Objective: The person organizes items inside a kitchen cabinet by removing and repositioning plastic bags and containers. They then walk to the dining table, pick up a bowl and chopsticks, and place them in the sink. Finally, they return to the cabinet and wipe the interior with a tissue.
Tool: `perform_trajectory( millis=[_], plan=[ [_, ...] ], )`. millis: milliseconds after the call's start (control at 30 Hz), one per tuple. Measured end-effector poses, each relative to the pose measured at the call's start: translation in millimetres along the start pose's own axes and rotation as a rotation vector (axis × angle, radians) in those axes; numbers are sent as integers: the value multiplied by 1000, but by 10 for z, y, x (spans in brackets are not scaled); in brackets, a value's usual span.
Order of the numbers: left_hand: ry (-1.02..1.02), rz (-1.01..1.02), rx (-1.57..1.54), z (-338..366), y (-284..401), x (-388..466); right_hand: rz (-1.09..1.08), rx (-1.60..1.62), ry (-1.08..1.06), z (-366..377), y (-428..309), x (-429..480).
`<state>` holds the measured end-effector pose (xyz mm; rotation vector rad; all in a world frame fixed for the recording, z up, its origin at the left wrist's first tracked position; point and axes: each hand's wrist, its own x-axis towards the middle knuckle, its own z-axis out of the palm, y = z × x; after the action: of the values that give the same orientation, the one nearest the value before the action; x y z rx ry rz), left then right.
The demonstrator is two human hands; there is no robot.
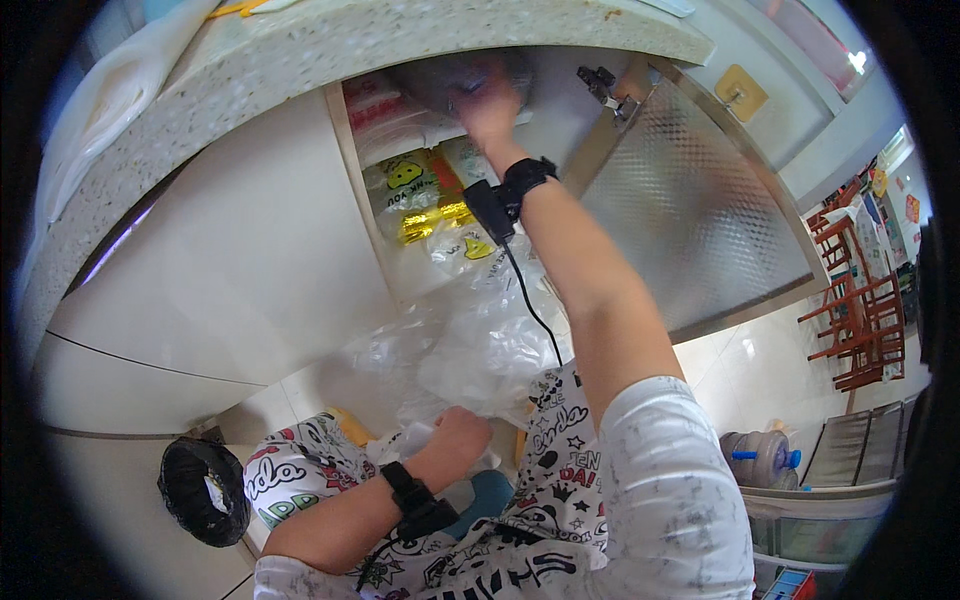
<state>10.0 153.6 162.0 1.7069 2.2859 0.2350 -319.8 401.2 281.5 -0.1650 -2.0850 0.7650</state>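
Note:
My right hand (491,101) reaches deep into an open cabinet under the counter. It is blurred, and its fingers are against or in front of a dark plastic bundle (427,79); whether they grip it cannot be told. In front of my lap my left hand (461,435) is closed on a translucent plastic bag (480,352), whose crumpled film spreads up to the cabinet opening. Below my right wrist, clear bags with yellow cartoon prints (405,176) and shiny gold wrapping (435,221) lie on the cabinet floor. Packs with red print (375,112) sit behind them.
A textured cabinet door (705,202) stands open at right, its metal hinge (607,90) near my forearm. The speckled countertop (420,37) overhangs the opening. A black-lined bin (202,491) is at left. Water jugs (761,454) and wooden chairs (862,315) are farther right.

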Motion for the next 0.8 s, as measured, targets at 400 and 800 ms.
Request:
perform_trajectory(
  millis=[400,800],
  plan=[
    [-74,-36,14,-43,118,82,261,-452,-338,-615,513,685],
    [-19,-31,15,-117,97,106,-229,-272,177,-818,159,-95]
  ],
)
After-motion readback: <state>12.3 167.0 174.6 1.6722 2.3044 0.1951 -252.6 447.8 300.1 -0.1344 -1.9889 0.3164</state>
